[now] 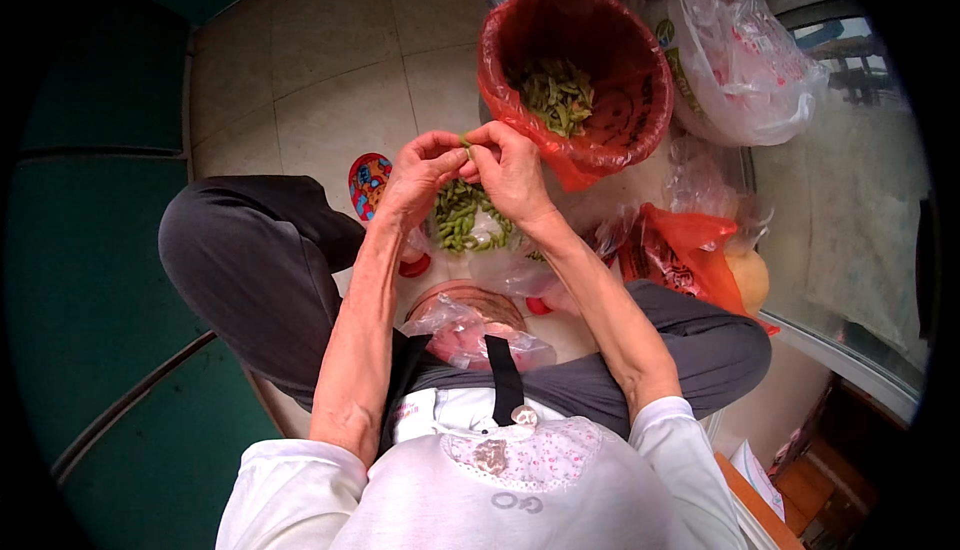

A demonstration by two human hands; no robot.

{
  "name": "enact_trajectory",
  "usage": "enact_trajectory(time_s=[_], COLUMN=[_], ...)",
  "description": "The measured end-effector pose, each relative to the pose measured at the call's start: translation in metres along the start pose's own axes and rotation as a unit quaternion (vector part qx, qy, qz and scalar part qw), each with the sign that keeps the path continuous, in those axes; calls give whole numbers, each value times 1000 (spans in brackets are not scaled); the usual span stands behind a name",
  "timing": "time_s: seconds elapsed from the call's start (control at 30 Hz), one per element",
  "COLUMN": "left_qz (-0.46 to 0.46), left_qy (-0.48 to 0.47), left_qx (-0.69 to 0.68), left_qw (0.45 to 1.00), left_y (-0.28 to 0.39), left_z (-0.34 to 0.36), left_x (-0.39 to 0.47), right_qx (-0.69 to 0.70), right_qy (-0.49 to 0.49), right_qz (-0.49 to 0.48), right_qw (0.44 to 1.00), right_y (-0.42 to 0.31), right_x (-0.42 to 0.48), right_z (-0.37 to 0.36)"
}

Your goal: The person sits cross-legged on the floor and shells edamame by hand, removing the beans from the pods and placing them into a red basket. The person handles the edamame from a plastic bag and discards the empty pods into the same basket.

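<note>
My left hand (421,175) and my right hand (513,172) meet in front of me, fingertips pinched together on a small green bean pod (464,140). Much of the pod is hidden by the fingers. Below the hands, a heap of green bean pods (456,221) lies in a clear plastic bag (517,274) on the floor. Just beyond my right hand stands a bin lined with a red plastic bag (501,62). Inside it sits a pile of green pods or hulls (559,97).
A patterned slipper (369,184) shows by my left knee. At right are a stuffed white plastic bag (739,62), a red plastic bag (671,246), a round yellowish object (747,277) and a glass panel (840,197). Green cabinet panels (97,227) stand at left. Between my legs is a round pinkish object (465,296).
</note>
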State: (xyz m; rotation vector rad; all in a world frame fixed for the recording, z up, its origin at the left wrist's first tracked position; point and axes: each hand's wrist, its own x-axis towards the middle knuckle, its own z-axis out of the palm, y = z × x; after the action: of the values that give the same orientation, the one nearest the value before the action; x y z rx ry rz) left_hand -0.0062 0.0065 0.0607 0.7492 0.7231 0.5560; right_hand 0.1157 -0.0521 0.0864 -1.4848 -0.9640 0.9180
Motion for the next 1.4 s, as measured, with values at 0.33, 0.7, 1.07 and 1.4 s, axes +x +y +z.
enact_trajectory(time_s=[0.33, 0.7, 1.07, 1.4], left_qz=[-9, -54, -151, -114], left_qy=[2, 15, 280, 267], left_qx=[15, -197, -58, -28], left_qw=[1000, 979, 946, 956], left_y=[8, -48, -111, -98], left_z=[13, -24, -47, -49], left_x=[-4, 15, 44, 51], right_qx=[-184, -154, -400, -431], right_qy=[-5, 68, -144, -2], right_qz=[-26, -126, 184, 110], right_qw=[983, 978, 886, 896], right_y=[-2, -61, 112, 179], right_x=[9, 23, -5, -11], right_z=[-6, -58, -19, 9])
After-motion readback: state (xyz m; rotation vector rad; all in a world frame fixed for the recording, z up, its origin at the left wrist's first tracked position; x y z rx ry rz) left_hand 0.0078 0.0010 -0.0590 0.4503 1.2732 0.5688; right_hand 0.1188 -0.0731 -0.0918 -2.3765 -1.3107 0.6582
